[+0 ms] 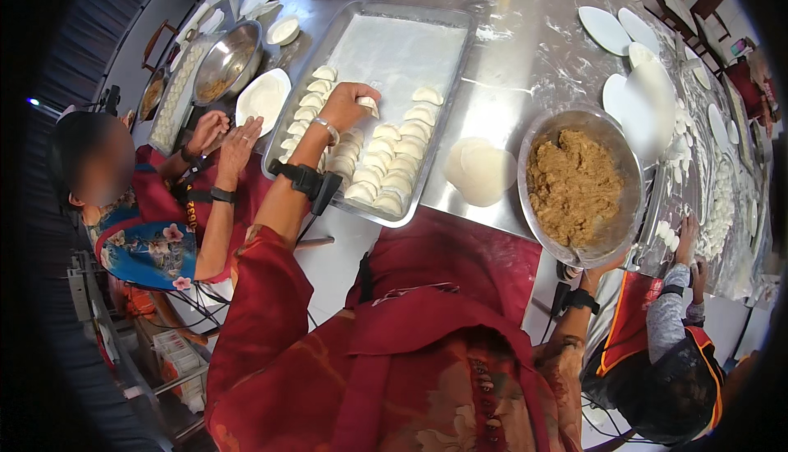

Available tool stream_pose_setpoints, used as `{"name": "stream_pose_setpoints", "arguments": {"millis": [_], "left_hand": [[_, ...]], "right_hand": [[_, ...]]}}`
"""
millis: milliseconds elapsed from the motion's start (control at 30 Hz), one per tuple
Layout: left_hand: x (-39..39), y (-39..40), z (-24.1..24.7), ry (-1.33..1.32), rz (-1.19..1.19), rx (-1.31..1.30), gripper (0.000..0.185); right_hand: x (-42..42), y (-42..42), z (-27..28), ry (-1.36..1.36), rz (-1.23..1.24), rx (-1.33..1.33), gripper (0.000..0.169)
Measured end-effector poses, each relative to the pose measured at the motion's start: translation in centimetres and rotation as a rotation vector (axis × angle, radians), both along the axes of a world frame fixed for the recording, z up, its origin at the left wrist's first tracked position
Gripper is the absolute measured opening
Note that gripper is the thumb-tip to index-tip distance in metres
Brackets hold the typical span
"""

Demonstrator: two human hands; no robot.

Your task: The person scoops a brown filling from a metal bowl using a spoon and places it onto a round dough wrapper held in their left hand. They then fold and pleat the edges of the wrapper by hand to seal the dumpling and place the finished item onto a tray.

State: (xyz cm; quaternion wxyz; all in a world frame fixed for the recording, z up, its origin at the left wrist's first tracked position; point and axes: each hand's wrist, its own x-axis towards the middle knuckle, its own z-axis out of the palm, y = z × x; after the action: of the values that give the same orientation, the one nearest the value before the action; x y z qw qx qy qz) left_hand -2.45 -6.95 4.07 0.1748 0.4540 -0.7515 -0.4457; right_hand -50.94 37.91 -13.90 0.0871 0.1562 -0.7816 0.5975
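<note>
My left hand (348, 104) pinches a folded dumpling (368, 106) between thumb and fingers, above a metal tray (468, 27). Rows of pale half-moon dumplings (388, 203) fill the tray's near part and its left side. Its far part shows a white floured lining (394, 46). My right hand (606, 267) is at the near rim of a steel bowl (634, 206); the bowl hides most of its fingers, so its grip is unclear. Brown minced filling (575, 187) lies in that bowl. Between tray and bowl, a stack of round dough wrappers (480, 172) rests on the steel table (492, 101).
A co-worker's hands (231, 144) are close by on the left, beside a white plate (263, 101) and another steel bowl (228, 61). White plates (603, 30) lie at the far right. Another person's hand (688, 240) reaches among dough pieces (667, 235) on the right.
</note>
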Motion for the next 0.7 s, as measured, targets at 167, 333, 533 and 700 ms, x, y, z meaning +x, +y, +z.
{"name": "stream_pose_setpoints", "arguments": {"millis": [167, 333, 533, 700], "left_hand": [[1.5, -1.1, -2.4, -0.173, -0.034, -0.084, 0.03], [2.7, -0.4, -3.4, -0.226, -0.05, -0.112, 0.031], [2.5, 0.3, -2.4, -0.255, -0.019, -0.034, 0.034], [2.5, 0.9, -1.8, -0.244, -0.056, -0.113, 0.036]], "right_hand": [[1.3, 0.8, 1.7, -0.012, -0.054, 0.008, 0.03], [3.2, 2.3, 3.9, -0.064, -0.084, -0.031, 0.031], [5.1, 3.8, 5.6, -0.11, -0.109, -0.072, 0.032], [5.5, 4.0, 5.8, -0.136, -0.115, -0.101, 0.032]]}}
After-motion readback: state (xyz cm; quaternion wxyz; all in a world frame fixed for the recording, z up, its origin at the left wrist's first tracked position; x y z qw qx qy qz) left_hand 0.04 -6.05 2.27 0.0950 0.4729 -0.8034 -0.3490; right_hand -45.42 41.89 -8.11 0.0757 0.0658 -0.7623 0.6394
